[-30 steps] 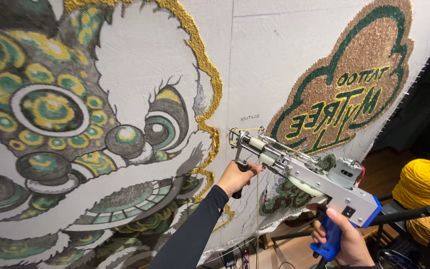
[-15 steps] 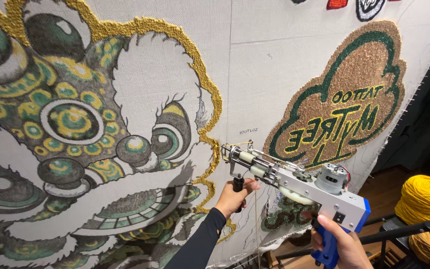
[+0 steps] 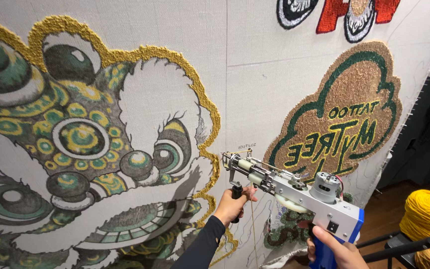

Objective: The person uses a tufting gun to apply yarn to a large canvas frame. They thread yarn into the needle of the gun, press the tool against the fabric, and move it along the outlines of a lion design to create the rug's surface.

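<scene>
Lower in view than half a second ago, the tufting gun (image 3: 294, 192) points its needle at the stretched cloth (image 3: 255, 74) beside the gold-edged lion face (image 3: 100, 149), left hand (image 3: 232, 205) clenched on its front grip, right hand (image 3: 332, 246) grasping the blue handle, yellow yarn cone (image 3: 428, 216) well right.

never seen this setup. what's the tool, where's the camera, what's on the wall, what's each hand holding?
The view comes from a camera on the person's head. Both bare hands hold a tufting gun, a hand-held machine with a small motor on top. The left hand has its grip on the black front handle; the right hand has its grip on the blue rear handle. The gun's tip sits by a pale stretched cloth bearing a green-and-gold tufted creature face and a brown cloud-shaped patch. A yellow yarn cone stands at the right.
</scene>
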